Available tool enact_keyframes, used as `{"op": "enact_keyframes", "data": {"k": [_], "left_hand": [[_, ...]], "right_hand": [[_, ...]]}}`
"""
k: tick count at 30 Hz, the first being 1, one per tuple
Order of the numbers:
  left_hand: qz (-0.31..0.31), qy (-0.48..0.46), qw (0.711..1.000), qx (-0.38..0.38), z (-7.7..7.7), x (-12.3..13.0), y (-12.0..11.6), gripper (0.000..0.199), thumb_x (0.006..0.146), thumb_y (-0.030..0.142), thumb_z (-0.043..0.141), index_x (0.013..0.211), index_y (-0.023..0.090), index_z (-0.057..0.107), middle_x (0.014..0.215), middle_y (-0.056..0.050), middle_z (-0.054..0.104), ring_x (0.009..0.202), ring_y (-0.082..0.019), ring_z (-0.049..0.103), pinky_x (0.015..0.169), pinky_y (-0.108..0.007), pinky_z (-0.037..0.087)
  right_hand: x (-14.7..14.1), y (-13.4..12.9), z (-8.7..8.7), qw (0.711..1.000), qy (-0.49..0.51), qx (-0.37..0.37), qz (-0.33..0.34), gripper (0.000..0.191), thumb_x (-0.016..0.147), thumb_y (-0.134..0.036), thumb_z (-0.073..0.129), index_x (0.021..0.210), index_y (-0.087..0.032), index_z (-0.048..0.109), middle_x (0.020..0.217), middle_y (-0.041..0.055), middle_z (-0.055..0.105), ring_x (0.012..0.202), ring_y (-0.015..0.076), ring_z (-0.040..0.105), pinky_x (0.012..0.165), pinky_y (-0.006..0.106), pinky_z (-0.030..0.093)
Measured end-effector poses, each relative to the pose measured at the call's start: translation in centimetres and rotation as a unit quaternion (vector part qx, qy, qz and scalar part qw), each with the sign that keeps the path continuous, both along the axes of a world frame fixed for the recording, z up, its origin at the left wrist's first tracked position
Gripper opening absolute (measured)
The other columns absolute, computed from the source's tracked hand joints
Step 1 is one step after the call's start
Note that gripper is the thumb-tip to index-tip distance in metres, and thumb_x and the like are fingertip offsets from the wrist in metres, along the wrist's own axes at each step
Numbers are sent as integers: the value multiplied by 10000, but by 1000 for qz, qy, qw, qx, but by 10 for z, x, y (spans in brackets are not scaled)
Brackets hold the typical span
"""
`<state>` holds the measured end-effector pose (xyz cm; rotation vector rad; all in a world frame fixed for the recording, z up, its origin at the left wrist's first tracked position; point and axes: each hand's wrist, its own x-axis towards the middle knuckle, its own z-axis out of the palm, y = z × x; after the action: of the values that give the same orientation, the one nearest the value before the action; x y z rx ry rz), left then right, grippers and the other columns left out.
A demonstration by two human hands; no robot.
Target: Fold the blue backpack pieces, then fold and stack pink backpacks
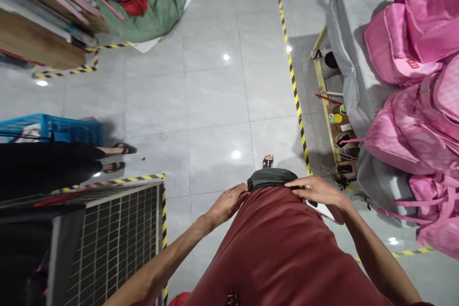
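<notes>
At the front of my waist, below the red shirt (283, 239), sits a dark grey folded cloth piece (274, 177); whether it is a pouch or clothing I cannot tell. My left hand (229, 204) has its fingers curled on the left edge of this cloth. On the right edge lies my right hand (317, 190), its fingertips reaching over the cloth and its thumb hidden. Just under the right wrist shows a white object (330, 213) with a small dark part, mostly covered by my hand and shirt.
Pink backpacks (405, 129) pile on a covered table (373, 0) to the right, above a low shelf (344, 138) of small items. Left stand a wire mesh cage (118, 229), a blue crate (71, 129) and another person's legs (53, 162). Yellow-black tape (294, 76) crosses the tiled floor.
</notes>
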<state>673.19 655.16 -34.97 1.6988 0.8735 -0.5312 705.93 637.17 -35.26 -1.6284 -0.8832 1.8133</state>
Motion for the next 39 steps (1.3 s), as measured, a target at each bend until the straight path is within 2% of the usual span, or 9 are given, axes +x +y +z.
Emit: {"op": "enact_keyframes", "data": {"k": [4,8,14,19,22,25,28,33,39], "left_hand": [[51,-21,996,-75,3,0,-1,561,1006,796,462,910,249,544,837,-3,606,780,-214,580,751,-342,463],[146,46,963,-222,1,3,2,634,842,867,633,836,241,528,680,31,542,632,-186,573,620,-319,484],[120,55,972,-194,1,30,12,515,853,734,665,794,239,536,617,51,519,503,-139,479,508,-282,372],[-102,-4,994,-27,-4,117,-8,314,1011,488,546,840,231,601,815,-46,695,744,-232,667,667,-335,465],[-260,-19,965,41,-10,175,-33,231,1036,363,542,922,213,675,1031,-121,783,969,-309,739,798,-386,506],[-330,-35,941,63,-14,212,-50,247,1060,337,525,1020,179,711,1080,-189,794,1055,-376,745,937,-470,510],[-387,-135,908,83,-18,231,-59,348,1115,417,449,1162,188,706,1141,-187,790,1109,-385,731,1033,-513,481],[-541,-196,816,-48,-42,249,-75,350,1083,535,520,1046,262,736,1136,-120,804,1161,-344,709,1041,-447,466],[-506,-171,843,-64,-62,242,-53,431,1036,650,552,926,266,716,943,-84,745,934,-308,710,820,-376,474]], "right_hand": [[0,-6,-2,1000,-26,14,8,423,967,-504,770,1334,-309,852,1308,89,822,1260,363,731,1107,519,568],[4,-26,-13,995,-82,-32,-56,504,920,-472,810,1402,-325,803,1210,72,839,1138,322,757,1038,487,595],[4,-58,-30,995,-56,-46,-71,458,902,-453,774,1320,-277,836,1360,85,796,1184,326,740,1042,464,595],[-9,-64,-34,990,-40,-71,-113,565,855,-375,782,1412,-284,781,1256,63,787,917,223,734,784,329,603],[-16,-69,-32,988,-37,-82,-127,600,851,-362,742,1445,-284,722,1173,30,761,776,153,668,672,260,532],[-21,-87,-26,982,-46,-87,-160,516,839,-371,728,1345,-269,719,1111,17,754,754,143,627,627,240,480],[-27,-120,-16,974,-24,-103,-200,319,830,-369,710,1114,-227,736,997,17,735,798,165,639,716,276,520],[-49,-179,3,957,11,-149,-247,198,775,-382,695,888,-221,672,850,11,670,825,189,625,765,305,527],[-90,-202,27,941,18,-223,-254,250,685,-390,724,886,-248,676,897,13,717,825,223,666,761,354,535]]}}
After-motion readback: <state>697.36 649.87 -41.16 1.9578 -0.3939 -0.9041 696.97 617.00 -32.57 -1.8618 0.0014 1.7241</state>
